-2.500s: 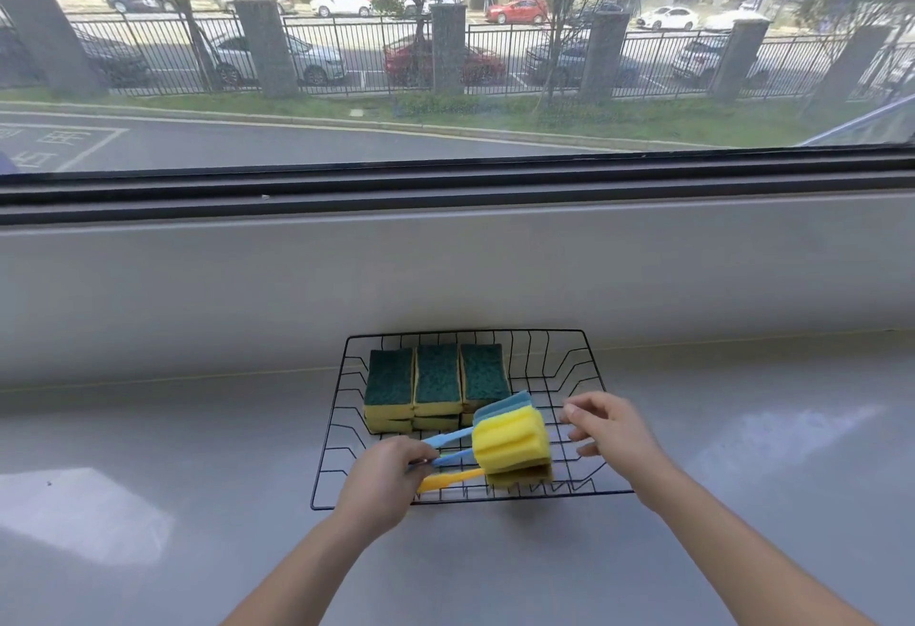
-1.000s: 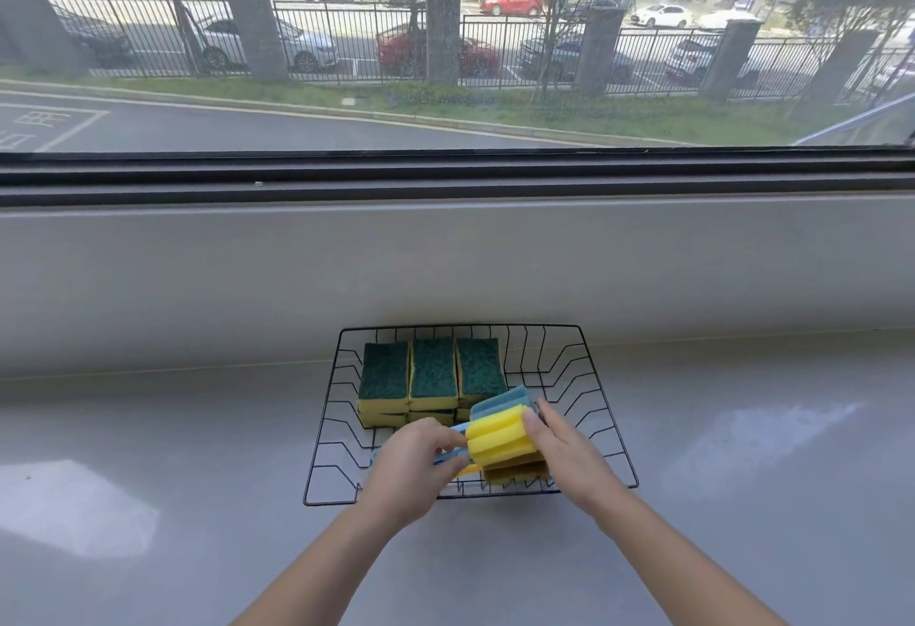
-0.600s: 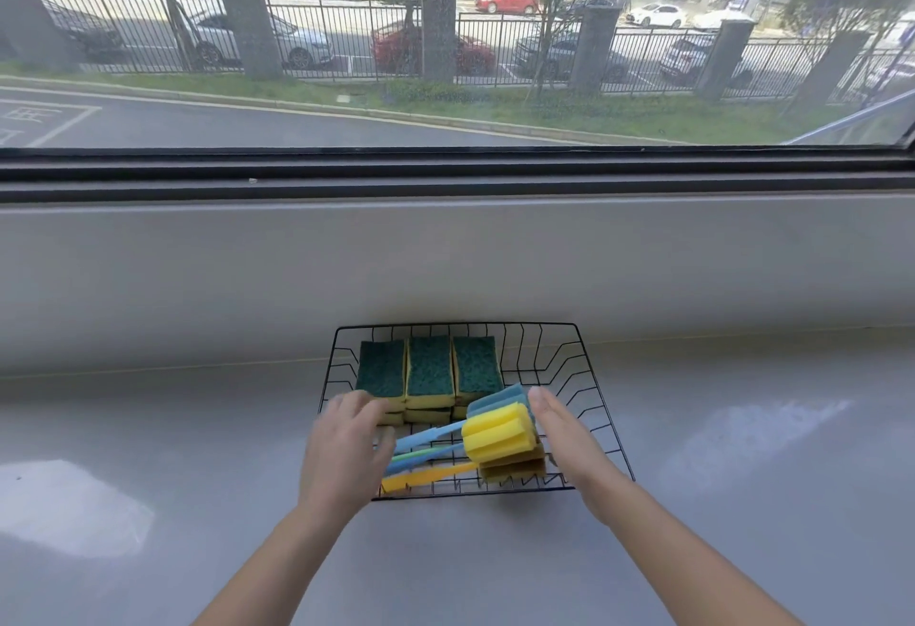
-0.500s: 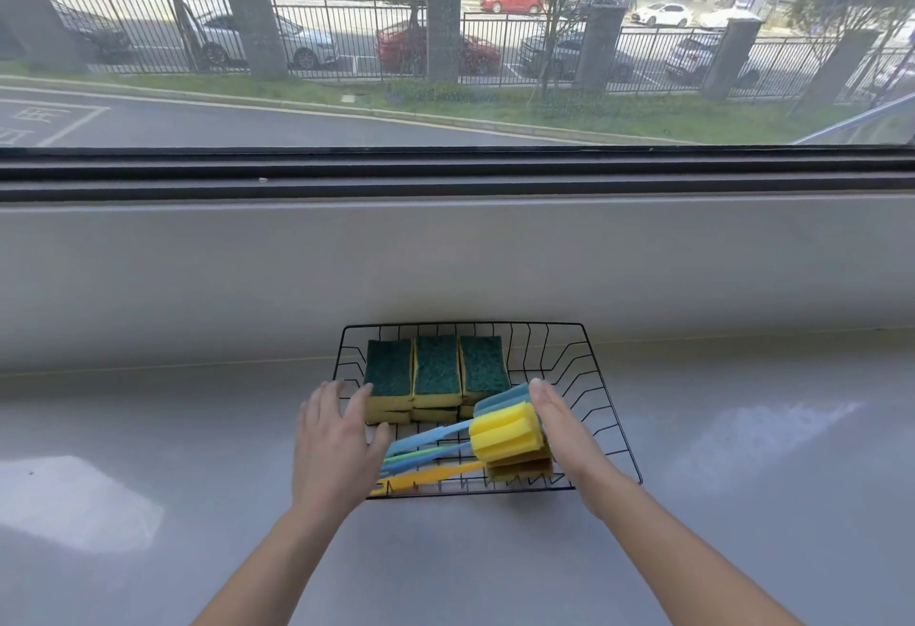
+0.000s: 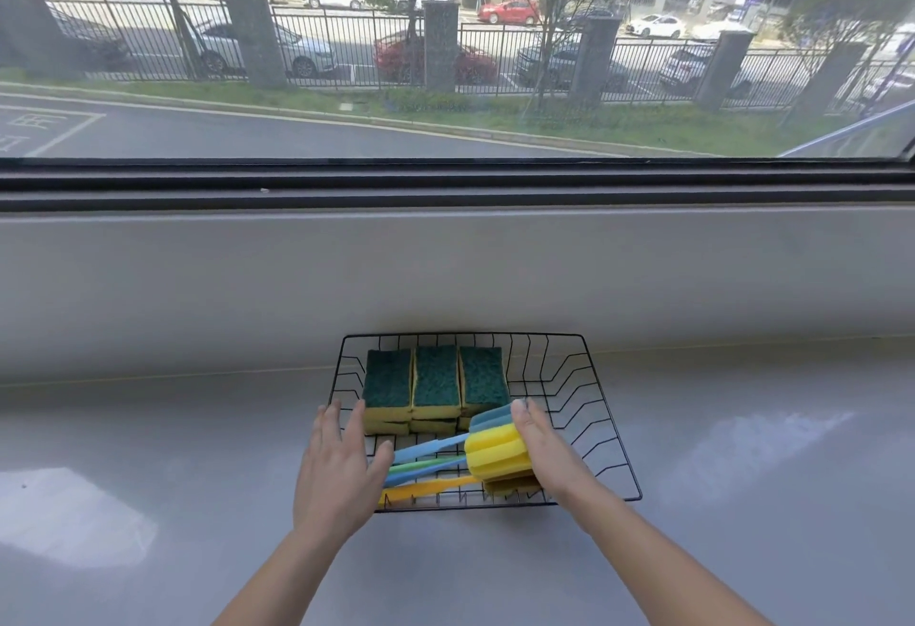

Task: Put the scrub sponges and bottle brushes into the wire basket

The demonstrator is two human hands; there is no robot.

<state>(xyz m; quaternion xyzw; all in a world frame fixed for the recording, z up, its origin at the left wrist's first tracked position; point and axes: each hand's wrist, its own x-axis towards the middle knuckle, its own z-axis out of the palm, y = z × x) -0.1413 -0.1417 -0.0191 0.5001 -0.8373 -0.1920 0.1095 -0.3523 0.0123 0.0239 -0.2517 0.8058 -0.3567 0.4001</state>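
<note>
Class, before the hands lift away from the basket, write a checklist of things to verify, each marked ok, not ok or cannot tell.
1. Sponges in basket: ok.
2. Brush heads inside the rim: ok.
3. Handles inside the rim: cannot tell; left hand covers their ends.
4. Left hand open, gripping nothing: ok.
5. Right hand off the brush heads: not ok, it rests against them.

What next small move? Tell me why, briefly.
Probably draw both hands back. The green-topped yellow scrub sponges and the sponge-headed bottle brushes already lie inside the black wire basket; the left hand is open, and the right hand only rests against them.
</note>
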